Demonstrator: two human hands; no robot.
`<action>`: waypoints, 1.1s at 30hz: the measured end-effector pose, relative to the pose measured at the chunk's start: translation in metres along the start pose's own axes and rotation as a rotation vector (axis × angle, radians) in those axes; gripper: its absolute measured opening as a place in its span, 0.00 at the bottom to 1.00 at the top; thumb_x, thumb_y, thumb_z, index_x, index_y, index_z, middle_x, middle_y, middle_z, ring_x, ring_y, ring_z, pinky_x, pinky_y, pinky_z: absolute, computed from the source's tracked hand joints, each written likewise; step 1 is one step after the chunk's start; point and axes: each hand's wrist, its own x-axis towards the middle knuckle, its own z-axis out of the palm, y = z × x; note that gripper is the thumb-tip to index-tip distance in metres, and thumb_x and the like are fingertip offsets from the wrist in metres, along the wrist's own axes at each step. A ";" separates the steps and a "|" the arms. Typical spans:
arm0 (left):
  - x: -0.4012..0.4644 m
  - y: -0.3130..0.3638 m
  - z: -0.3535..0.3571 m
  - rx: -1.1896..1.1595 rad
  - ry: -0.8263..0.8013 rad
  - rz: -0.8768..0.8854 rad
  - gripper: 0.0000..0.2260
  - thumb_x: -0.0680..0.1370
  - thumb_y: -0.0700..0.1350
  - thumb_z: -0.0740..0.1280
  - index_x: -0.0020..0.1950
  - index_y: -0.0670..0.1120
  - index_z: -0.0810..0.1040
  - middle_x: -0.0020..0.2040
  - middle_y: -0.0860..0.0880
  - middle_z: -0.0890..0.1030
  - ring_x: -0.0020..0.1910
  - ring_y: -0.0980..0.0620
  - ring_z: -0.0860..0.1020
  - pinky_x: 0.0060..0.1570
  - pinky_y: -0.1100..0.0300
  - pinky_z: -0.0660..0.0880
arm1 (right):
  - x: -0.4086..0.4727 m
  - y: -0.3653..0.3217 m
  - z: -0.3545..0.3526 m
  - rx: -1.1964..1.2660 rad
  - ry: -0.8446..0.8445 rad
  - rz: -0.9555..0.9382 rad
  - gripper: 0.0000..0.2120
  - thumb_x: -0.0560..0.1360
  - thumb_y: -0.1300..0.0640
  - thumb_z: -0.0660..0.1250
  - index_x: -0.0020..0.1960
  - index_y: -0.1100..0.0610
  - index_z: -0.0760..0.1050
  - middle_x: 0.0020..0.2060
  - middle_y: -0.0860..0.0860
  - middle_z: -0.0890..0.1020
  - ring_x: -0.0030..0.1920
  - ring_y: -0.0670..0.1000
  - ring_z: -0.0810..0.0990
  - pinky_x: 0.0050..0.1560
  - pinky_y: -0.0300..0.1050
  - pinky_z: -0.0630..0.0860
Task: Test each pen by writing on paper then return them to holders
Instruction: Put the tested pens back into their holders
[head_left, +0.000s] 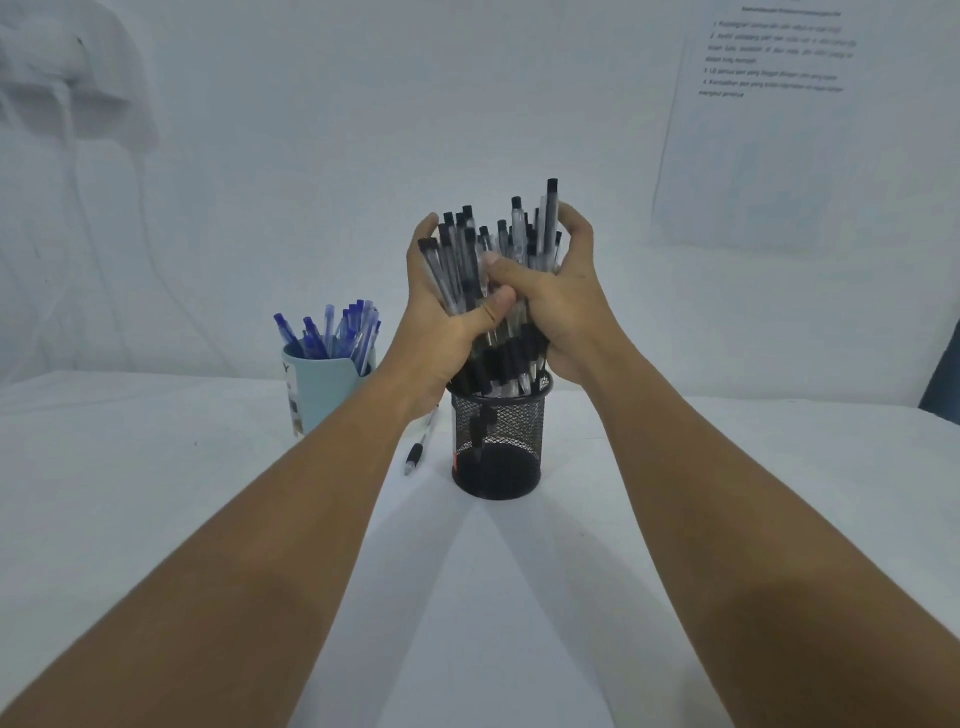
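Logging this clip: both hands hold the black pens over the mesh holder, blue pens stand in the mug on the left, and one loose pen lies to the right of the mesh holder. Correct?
Not quite. In the head view the loose pen lies left of the mesh holder, between it and the mug. The rest holds: left hand and right hand hold the black pens; blue pens stand in the mug.

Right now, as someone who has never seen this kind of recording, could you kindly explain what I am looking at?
This is a single picture from a camera worn on a person's head, looking forward and down along both bare forearms; there is no machine. The left hand and right hand together grip a bundle of black pens, its lower ends in a black mesh holder. To the left, a light blue cup holds blue pens. One loose pen lies on the white table. A printed sheet hangs on the wall.
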 end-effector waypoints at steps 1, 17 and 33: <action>0.000 0.000 0.001 -0.007 0.008 -0.006 0.38 0.74 0.40 0.70 0.75 0.58 0.51 0.63 0.51 0.76 0.58 0.57 0.78 0.52 0.61 0.77 | 0.000 0.001 0.000 -0.011 0.012 0.015 0.37 0.69 0.58 0.77 0.69 0.41 0.60 0.60 0.58 0.78 0.55 0.56 0.83 0.55 0.61 0.80; 0.000 0.004 0.011 0.171 0.165 -0.022 0.23 0.74 0.60 0.67 0.65 0.54 0.68 0.55 0.59 0.80 0.55 0.61 0.78 0.60 0.54 0.75 | -0.009 0.005 0.002 -0.099 0.159 0.027 0.24 0.72 0.38 0.71 0.60 0.52 0.73 0.53 0.50 0.82 0.51 0.49 0.84 0.54 0.55 0.81; 0.001 0.006 0.016 0.146 0.267 0.021 0.15 0.79 0.51 0.63 0.65 0.51 0.68 0.48 0.57 0.80 0.48 0.61 0.80 0.51 0.60 0.78 | -0.011 -0.027 0.016 0.014 0.092 0.085 0.20 0.72 0.49 0.76 0.57 0.61 0.77 0.47 0.60 0.85 0.46 0.57 0.86 0.48 0.60 0.83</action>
